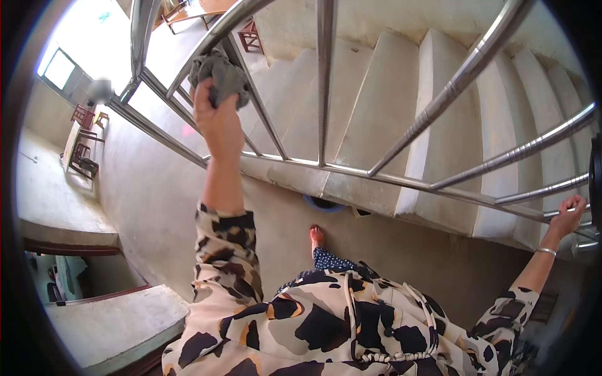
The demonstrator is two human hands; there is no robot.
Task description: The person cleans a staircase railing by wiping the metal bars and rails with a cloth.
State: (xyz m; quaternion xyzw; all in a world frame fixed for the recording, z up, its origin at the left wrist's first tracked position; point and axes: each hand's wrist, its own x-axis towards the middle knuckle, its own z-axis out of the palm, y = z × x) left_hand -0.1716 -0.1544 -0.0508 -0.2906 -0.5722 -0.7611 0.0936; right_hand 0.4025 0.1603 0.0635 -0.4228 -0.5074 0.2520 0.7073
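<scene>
My left hand (218, 122) is closed on a crumpled dark grey cloth (221, 74). The cloth is pressed against the curved metal handrail (229, 24) of the staircase, at the upper left. Far over on the right, my right hand (567, 216), with a bangle on its wrist, is closed round a shiny metal bar of the stair railing (464, 195). Part of that grip is cut off by the dark edge of the view.
Beyond the railing rise concrete steps (370, 94). Below them, a blue-rimmed basin (323, 203) shows at the stair's foot. Wooden stools (83, 156) and a table stand on the left. A doorway (94, 276) opens at lower left. My foot (317, 235) is on the concrete floor.
</scene>
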